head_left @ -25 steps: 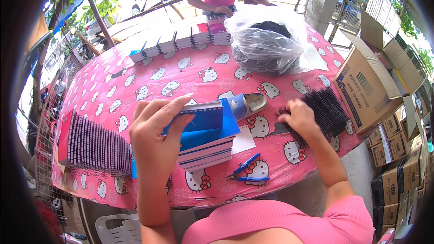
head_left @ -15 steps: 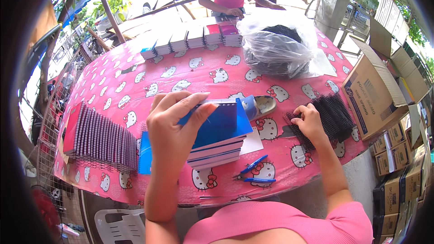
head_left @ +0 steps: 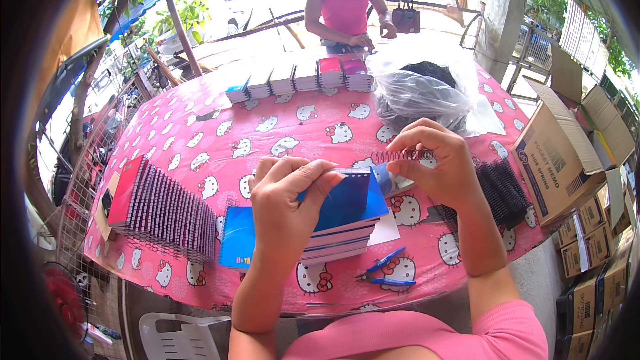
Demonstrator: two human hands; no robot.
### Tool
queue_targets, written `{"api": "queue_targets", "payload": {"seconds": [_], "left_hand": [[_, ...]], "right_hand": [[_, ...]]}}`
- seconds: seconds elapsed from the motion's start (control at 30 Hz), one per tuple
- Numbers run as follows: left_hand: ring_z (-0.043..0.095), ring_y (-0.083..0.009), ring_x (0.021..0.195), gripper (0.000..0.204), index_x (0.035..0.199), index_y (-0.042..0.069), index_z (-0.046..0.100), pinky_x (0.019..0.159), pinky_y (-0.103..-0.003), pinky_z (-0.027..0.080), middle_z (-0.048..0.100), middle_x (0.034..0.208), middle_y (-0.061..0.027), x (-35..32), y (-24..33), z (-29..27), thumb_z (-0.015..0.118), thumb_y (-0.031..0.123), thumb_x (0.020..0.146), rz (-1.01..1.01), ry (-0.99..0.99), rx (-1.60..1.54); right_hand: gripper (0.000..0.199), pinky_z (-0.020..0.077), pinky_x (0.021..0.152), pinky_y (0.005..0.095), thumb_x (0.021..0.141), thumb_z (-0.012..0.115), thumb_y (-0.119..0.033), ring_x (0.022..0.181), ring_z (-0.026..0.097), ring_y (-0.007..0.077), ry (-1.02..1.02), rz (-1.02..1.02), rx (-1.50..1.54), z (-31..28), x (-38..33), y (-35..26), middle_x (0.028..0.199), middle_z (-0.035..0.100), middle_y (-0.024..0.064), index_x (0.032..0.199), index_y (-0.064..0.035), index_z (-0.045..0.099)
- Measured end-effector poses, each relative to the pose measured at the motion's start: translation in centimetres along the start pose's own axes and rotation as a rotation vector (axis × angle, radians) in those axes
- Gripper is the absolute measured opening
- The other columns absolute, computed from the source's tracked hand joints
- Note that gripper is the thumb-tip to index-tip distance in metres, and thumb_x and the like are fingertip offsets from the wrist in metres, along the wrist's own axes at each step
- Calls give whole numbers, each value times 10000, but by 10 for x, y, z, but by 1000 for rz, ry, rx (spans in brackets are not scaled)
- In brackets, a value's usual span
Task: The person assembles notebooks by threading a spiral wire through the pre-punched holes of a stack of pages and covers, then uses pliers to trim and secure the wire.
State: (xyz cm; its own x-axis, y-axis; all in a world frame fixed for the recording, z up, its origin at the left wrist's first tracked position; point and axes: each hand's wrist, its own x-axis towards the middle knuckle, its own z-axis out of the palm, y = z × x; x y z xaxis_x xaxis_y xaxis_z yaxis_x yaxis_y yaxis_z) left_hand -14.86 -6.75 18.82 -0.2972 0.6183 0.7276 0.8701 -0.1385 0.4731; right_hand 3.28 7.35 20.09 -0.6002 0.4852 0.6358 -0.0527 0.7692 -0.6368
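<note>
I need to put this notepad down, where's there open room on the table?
Bare cloth lies mid-table, between the far row of notepads and the left hand. Crowded elsewhere: bound pads at left, plastic bag and black coils at right, blue pliers near the front edge.

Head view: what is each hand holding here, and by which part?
The left hand grips a blue-covered notepad at its top edge. The right hand pinches a wire spiral at its right end, beside that edge.
</note>
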Motion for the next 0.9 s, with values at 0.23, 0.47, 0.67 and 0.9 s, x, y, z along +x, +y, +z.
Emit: {"api": "queue_targets", "payload": {"seconds": [0.23, 0.47, 0.67, 0.9], "left_hand": [[566, -189, 833, 173, 885, 52, 748, 739, -314, 468, 687, 810, -48, -1, 2, 1, 780, 152, 747, -11, 23, 17], [552, -177, 821, 208, 912, 120, 754, 764, -334, 409, 682, 822, -1, -5, -1, 2, 794, 213, 730, -15, 32, 15], [553, -177, 847, 222, 923, 125, 753, 780, -336, 396, 681, 844, 5, -7, 2, 2, 798, 194, 716, -20, 20, 37], [561, -184, 848, 216, 913, 120, 755, 776, -345, 404, 683, 845, -12, -10, 2, 0, 802, 188, 713, -10, 30, 61]], "right_hand": [[218, 466, 675, 287, 736, 781, -91, 759, 569, 115, -279, 212, 148, -4, 13, -9, 830, 602, 24, 902, -22, 656], [219, 496, 659, 393, 855, 676, -184, 770, 616, 291, -196, -161, -217, 12, 4, -15, 930, 590, 85, 1002, -60, 572], [185, 503, 645, 396, 858, 651, -150, 733, 628, 310, -238, -193, -238, 7, 11, -15, 902, 614, 79, 1009, -78, 572], [239, 522, 682, 386, 858, 625, -103, 807, 657, 299, -398, -176, -415, 9, 16, -23, 1015, 652, 90, 1093, -75, 594]]}}
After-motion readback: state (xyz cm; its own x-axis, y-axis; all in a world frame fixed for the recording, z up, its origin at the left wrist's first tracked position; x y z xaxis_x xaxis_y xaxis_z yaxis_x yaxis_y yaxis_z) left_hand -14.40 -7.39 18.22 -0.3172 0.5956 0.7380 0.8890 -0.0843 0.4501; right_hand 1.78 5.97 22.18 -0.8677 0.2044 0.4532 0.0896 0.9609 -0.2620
